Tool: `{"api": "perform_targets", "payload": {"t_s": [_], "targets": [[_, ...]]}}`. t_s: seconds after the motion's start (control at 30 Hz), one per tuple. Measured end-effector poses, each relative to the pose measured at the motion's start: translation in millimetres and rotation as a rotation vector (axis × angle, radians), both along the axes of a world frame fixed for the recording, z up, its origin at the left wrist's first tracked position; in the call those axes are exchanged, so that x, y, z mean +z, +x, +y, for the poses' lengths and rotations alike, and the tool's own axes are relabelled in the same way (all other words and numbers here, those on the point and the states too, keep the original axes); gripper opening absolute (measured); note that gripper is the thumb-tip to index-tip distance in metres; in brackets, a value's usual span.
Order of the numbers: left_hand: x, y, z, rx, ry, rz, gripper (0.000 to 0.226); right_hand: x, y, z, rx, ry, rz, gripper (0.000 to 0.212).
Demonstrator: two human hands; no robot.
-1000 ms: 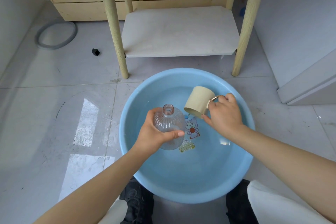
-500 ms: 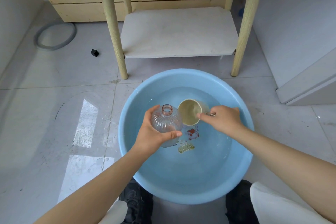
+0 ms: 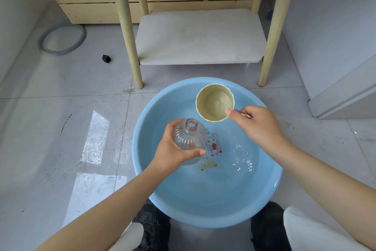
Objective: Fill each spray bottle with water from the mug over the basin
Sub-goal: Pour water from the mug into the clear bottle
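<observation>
The left hand (image 3: pixel 173 151) grips a clear ribbed spray bottle (image 3: pixel 189 138), uncapped and upright, over the blue basin (image 3: pixel 270 185). The right hand (image 3: pixel 258 126) pinches the beige mug (image 3: pixel 214 103) by its handle, mouth facing the camera.

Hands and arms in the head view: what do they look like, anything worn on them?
Both forearms are bare up to the frame edge, with no sleeves, gloves, watch or wristband in view. The left hand shows no jewellery. The right hand has a coppery curve at its fingers; I cannot tell whether that is a ring or part of the mug.
</observation>
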State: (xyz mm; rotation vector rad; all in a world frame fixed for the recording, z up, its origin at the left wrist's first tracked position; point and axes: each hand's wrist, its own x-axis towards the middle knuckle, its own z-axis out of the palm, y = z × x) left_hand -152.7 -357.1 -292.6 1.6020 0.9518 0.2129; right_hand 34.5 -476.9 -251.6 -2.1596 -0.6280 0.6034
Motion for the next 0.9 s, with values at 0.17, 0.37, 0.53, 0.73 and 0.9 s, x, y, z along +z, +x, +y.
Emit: {"api": "perform_targets", "payload": {"t_s": [0.17, 0.37, 0.53, 0.73, 0.9], "targets": [[2.3, 2.4, -2.4, -0.028, 0.008, -0.007, 0.090, 11.2, -11.6, 6.2, 0.066, 0.145, -0.268, 0.057], [6.2, 3.2, -4.3, -0.044, 0.011, -0.033, 0.089, 9.8, -15.5, 11.0, 0.112, 0.181, -0.492, 0.045], [8.6, 3.9, -5.3, -0.048, 0.003, -0.040, 0.090, 10.3, -16.2, 12.5, 0.115, 0.214, -0.638, 0.050], [9.0, 4.8, -5.8, -0.054, 0.008, -0.038, 0.082, 10.8, -16.8, 12.7, 0.122, 0.229, -0.748, 0.046], [8.3, 4.8, -6.2, -0.052, -0.004, -0.046, 0.081, 12.2, -16.0, 14.0, 0.113, 0.248, -0.793, 0.045]]}}
